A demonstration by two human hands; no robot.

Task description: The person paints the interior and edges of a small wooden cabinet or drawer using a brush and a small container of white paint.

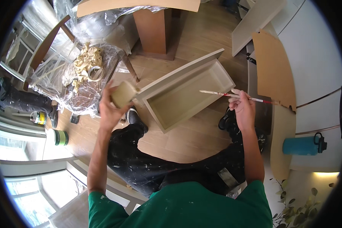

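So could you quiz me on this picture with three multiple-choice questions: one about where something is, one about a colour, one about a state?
1. Where is the open drawer box?
A. on the wooden floor between the feet
B. on a chair
C. on the person's lap

2. What colour is the bottle at the right?
A. red
B. blue
C. white

3. What is the right hand doing?
A. resting empty
B. holding a thin brush
C. gripping the bottle

Answers: 1 A, it lies on the floor planks by the shoes; 2 B, its body is blue with a dark cap; 3 B, the fingers close around the brush handle, while the left hand holds a beige block.
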